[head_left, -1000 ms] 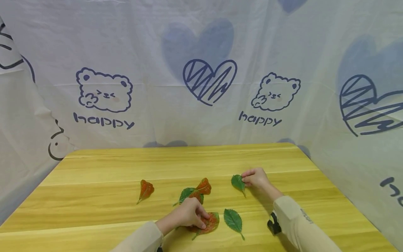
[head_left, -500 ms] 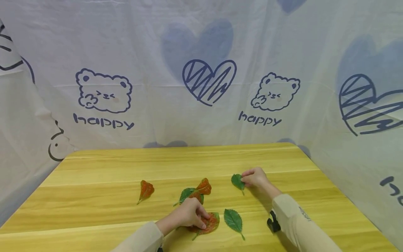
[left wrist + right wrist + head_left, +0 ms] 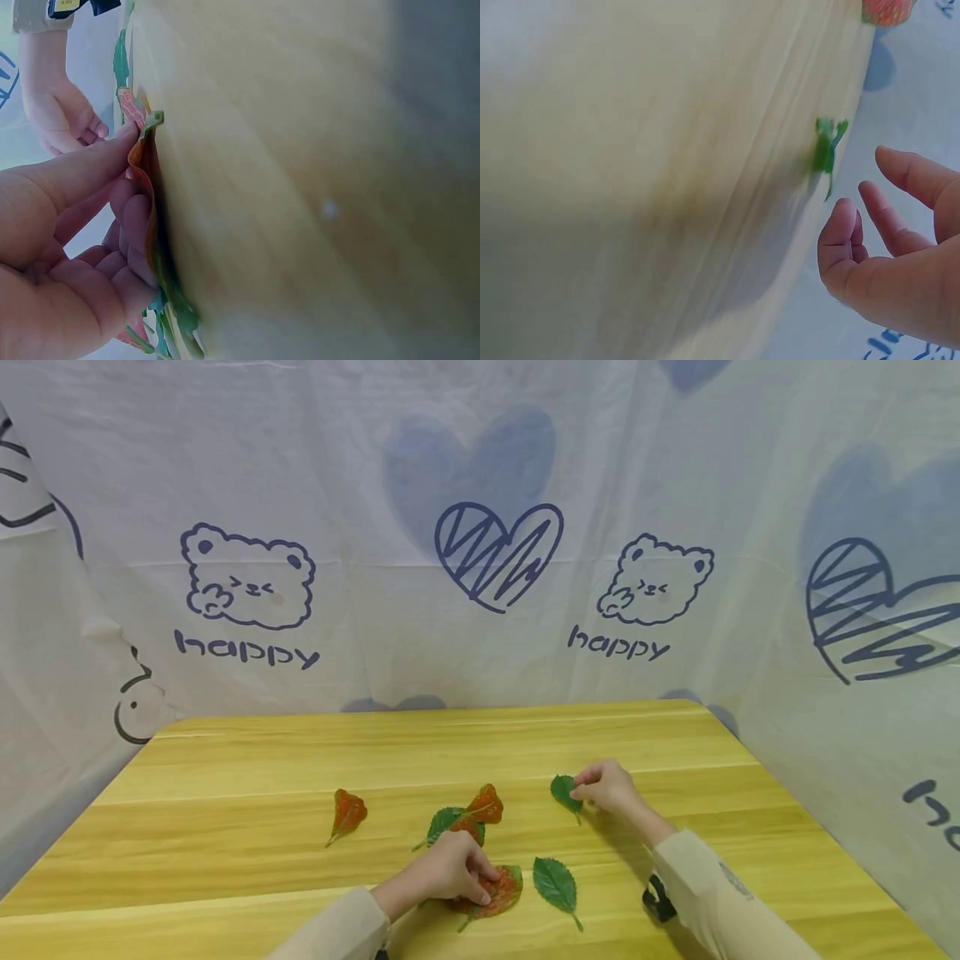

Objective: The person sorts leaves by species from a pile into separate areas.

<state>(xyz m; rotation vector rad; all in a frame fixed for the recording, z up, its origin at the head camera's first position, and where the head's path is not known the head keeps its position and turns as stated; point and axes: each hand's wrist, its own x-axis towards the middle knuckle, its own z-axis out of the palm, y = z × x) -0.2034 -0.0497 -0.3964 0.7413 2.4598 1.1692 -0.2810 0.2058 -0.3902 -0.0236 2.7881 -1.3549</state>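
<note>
My left hand [image 3: 450, 868] pinches a red leaf with green edges [image 3: 508, 897] low over the table, thumb and fingertips on its surface. In the left wrist view this red leaf [image 3: 152, 217] stands edge-on between the fingers and the wood. My right hand [image 3: 611, 787] is beside a toothed green leaf [image 3: 564, 791] at the right, overlapping its edge in the head view. The right wrist view shows the thumb and fingers parted, with a gap to the green leaf [image 3: 825, 150]. Another green leaf [image 3: 555, 883] lies flat between the hands.
Just beyond my left hand, a green leaf [image 3: 444, 820] and a red leaf [image 3: 489, 803] overlap in a small cluster. Farther left lies a single red leaf [image 3: 349, 812]. The yellow wooden table [image 3: 262, 760] ends at a printed white cloth [image 3: 360, 610].
The green leaf by my right hand has shifted very slightly, and the right fingers and sleeve have moved a little. My left hand and its red leaf stay in place.
</note>
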